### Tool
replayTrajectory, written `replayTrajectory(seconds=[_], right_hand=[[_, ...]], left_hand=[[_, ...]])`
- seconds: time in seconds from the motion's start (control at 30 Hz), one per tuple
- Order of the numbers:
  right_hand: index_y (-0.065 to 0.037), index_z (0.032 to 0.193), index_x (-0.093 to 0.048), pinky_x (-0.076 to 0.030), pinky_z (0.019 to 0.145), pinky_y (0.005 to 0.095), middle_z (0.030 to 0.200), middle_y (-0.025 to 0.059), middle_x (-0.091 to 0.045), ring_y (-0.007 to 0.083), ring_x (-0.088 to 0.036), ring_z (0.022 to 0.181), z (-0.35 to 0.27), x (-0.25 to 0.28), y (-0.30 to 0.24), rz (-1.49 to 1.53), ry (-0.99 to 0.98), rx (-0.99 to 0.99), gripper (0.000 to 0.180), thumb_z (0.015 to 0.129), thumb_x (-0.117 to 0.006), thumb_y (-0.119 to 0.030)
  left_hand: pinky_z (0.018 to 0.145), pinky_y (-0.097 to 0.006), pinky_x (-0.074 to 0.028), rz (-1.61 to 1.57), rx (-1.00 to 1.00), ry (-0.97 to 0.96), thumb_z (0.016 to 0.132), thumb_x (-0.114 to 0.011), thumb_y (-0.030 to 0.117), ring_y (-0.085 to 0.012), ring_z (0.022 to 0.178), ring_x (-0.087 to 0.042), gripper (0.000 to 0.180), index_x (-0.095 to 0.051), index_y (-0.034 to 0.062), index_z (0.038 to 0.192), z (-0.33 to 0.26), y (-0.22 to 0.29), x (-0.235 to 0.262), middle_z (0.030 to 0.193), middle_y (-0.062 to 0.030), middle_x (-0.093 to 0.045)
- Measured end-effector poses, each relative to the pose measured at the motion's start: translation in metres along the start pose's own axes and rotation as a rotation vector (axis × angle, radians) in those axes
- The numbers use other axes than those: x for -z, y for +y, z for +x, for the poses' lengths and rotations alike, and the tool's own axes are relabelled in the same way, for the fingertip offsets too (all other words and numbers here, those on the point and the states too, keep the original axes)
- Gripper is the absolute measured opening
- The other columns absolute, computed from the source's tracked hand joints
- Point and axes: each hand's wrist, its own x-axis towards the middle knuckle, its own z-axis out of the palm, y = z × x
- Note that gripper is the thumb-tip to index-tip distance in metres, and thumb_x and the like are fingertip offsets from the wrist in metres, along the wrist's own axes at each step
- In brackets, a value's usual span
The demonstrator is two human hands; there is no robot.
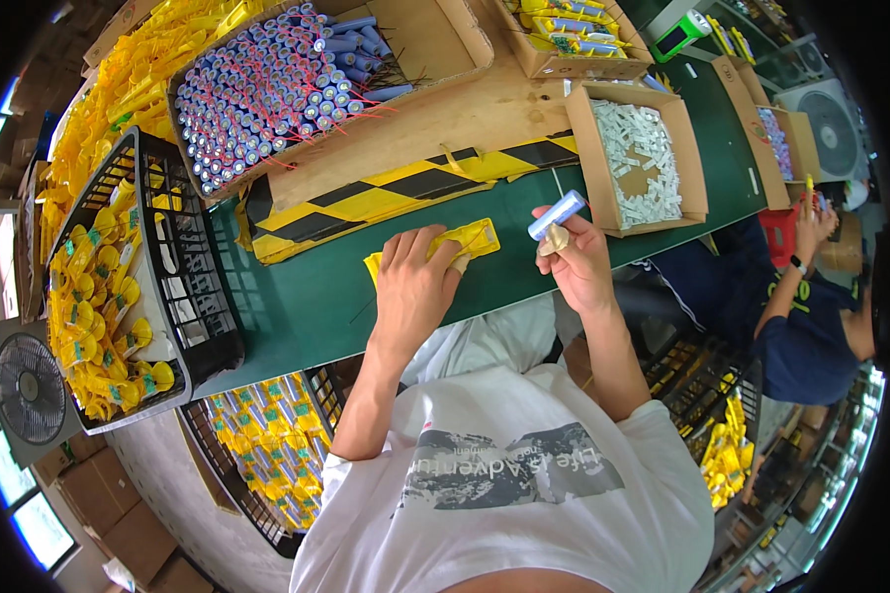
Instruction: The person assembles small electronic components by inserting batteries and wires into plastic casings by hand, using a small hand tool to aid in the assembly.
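Note:
My right hand (578,259) is raised over the table's near edge, its fingers closed round a blue cylindrical battery cell (558,214). Pale covers sit on some of its fingertips. My left hand (412,279) lies across a yellow plastic strip (479,237) on the green table, fingers curled over it and the thumb at its right side. The strip's middle is hidden under that hand; its ends show on both sides. A thin dark wire sticks out near its left end.
Beyond the hands, a striped barrier edge (405,198) fronts a wooden board with a carton of battery cells (267,94). A carton of white pieces (645,158) stands right, a black crate (183,257) of yellow packs left. A co-worker (811,296) sits at the right.

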Motion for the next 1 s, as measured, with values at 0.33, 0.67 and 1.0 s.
replayTrajectory(seconds=[0.33, 0.67, 1.0], right_hand=[[0.0, 0.112, -0.077, -0.061, 0.087, 0.0309, 0.114, 0.0114, -0.08, 0.0211, -0.078, 0.095, 0.027, -0.057, -0.039, -1.1, -0.158, 0.364, 0.029, 0.083, -0.083, 0.003], [-0.01, 0.11, -0.077, -0.059, 0.077, 0.0384, 0.091, 0.0057, -0.076, 0.025, -0.074, 0.086, 0.052, -0.054, -0.013, -1.529, -0.407, 0.557, 0.034, 0.078, -0.089, -0.011], [-0.006, 0.11, -0.072, -0.061, 0.077, 0.0396, 0.101, 0.0081, -0.074, 0.029, -0.073, 0.09, 0.059, -0.059, -0.01, -1.545, -0.491, 0.516, 0.029, 0.085, -0.085, -0.013]], left_hand=[[0.101, -0.046, -0.049, -0.13, 0.028, 0.016, 0.093, -0.078, 0.013, -0.0355, 0.113, -0.065, 0.015, -0.072, 0.0014, 0.099, 0.002, 0.002, 0.004, 0.123, -0.0117, -0.071], [0.105, -0.048, -0.05, -0.283, 0.1, 0.128, 0.086, -0.078, 0.006, -0.0347, 0.114, -0.066, 0.013, -0.075, -0.0005, 0.097, -0.003, -0.001, -0.004, 0.114, -0.0116, -0.075], [0.11, -0.05, -0.05, -0.098, 0.19, 0.328, 0.083, -0.081, 0.004, -0.035, 0.113, -0.069, 0.013, -0.074, 0.0025, 0.094, -0.022, -0.001, 0.0, 0.115, -0.0092, -0.077]])
